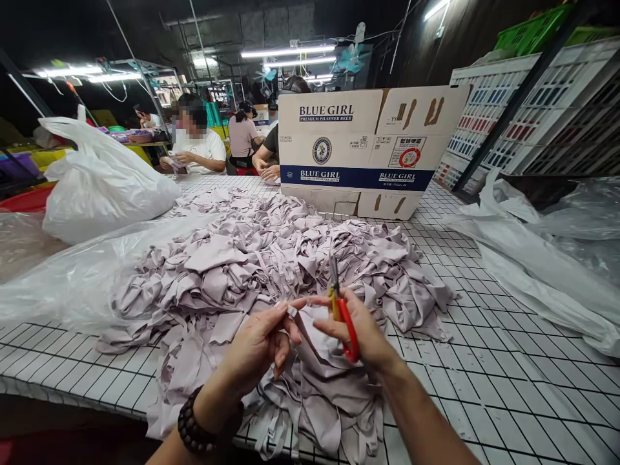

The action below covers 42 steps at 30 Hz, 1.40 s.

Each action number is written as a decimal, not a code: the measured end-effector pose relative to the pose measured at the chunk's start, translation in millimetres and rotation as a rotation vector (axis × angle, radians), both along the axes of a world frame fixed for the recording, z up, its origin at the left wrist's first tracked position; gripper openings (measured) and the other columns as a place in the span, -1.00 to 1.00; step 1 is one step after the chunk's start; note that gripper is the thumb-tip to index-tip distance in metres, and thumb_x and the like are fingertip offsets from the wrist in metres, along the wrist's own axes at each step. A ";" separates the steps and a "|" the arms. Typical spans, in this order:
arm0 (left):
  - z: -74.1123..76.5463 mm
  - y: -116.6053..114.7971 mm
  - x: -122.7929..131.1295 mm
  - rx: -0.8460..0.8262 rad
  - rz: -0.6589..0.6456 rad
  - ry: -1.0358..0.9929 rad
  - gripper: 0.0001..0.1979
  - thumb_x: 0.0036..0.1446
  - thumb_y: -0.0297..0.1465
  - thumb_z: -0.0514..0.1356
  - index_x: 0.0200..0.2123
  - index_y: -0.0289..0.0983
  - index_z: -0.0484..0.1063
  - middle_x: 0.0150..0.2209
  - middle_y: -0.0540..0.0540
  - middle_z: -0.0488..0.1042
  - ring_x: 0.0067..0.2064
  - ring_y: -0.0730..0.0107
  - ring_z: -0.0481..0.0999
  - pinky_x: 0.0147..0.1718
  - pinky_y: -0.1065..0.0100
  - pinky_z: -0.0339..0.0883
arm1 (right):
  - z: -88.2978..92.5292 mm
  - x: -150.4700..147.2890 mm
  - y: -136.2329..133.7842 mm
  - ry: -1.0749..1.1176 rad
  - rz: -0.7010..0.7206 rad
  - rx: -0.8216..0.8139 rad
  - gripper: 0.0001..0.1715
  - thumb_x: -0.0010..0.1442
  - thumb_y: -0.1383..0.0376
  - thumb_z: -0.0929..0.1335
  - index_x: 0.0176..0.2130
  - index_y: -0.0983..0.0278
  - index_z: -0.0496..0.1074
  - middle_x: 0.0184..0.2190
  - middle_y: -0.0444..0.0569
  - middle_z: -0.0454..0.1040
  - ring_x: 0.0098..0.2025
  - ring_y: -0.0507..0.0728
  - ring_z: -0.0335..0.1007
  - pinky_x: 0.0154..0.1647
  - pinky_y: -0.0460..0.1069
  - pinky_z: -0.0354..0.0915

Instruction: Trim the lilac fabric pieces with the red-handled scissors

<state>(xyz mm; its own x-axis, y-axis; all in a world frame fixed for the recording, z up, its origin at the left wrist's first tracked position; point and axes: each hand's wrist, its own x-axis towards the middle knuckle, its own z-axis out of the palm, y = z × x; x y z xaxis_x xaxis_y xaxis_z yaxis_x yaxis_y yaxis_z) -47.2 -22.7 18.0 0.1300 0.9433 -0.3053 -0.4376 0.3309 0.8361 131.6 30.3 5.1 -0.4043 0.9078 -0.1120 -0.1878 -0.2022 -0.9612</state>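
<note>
As we listed the station, the work in hand lay at the near edge of the table (pixel 489 400), squarely before the wearer.

Item: 1 mauve cloth piece (pixel 312 345), held up at its edge, its lower part resting on the near side of the heap (pixel 217 258). A small white tab (pixel 292 311) stood at that edge.

Item: left hand (pixel 266 336), beaded bracelet (pixel 196 420) at the wrist; thumb and forefinger pinched the edge by the tab, the remaining fingers curled loosely.

Item: right hand (pixel 365 332), carrying 1 pair of scissors (pixel 349 332), red and yellow at the handles, blades pointing away from the wearer. We noted its forefinger stretched towards the left fingertips and its thumb held apart; whether the forefinger touched the cloth we could not tell.

Progress: we judged 1 piece under way and much of the heap left to handle. We saw no separate stack of finished pieces, and could not tell whether any in the heap were done.

Surroundings: 1 upright carton (pixel 329 135) beyond the heap; 1 knotted white bag (pixel 106 177) to the left; 1 co-worker in a white shirt (pixel 210 152), seated across the table.
</note>
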 end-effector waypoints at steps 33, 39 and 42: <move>15.4 47.9 -23.5 -0.094 -1.093 0.150 -0.60 0.01 -0.08 0.34 -0.38 -0.35 0.49 -0.63 0.02 0.48 -0.67 0.48 0.45 -0.64 0.48 0.39 | 44.6 32.2 17.5 -0.265 0.607 0.086 -0.61 -0.17 0.55 0.33 -0.35 0.22 0.17 -0.46 -0.26 0.34 -0.54 -0.11 0.09 -0.57 -0.19 0.00; 27.5 22.8 4.3 -0.047 -0.912 0.016 -0.63 -0.01 -0.16 0.38 -0.29 -0.38 0.57 -0.57 -0.01 0.47 -0.65 0.49 0.49 -0.68 0.54 0.38 | 53.2 24.5 20.8 -0.231 0.476 0.128 -0.61 -0.11 0.52 0.40 -0.34 0.20 0.20 -0.42 -0.23 0.42 -0.47 -0.05 0.25 -0.51 -0.16 0.13; 33.7 9.4 23.8 0.010 -0.612 -0.120 -0.65 0.05 -0.16 0.34 -0.32 -0.38 0.54 -0.52 -0.02 0.48 -0.69 0.53 0.47 -0.76 0.58 0.32 | 56.3 26.1 14.7 -0.172 0.170 0.153 -0.62 -0.03 0.40 0.47 -0.30 0.19 0.23 -0.30 -0.18 0.46 -0.44 -0.04 0.30 -0.46 -0.13 0.22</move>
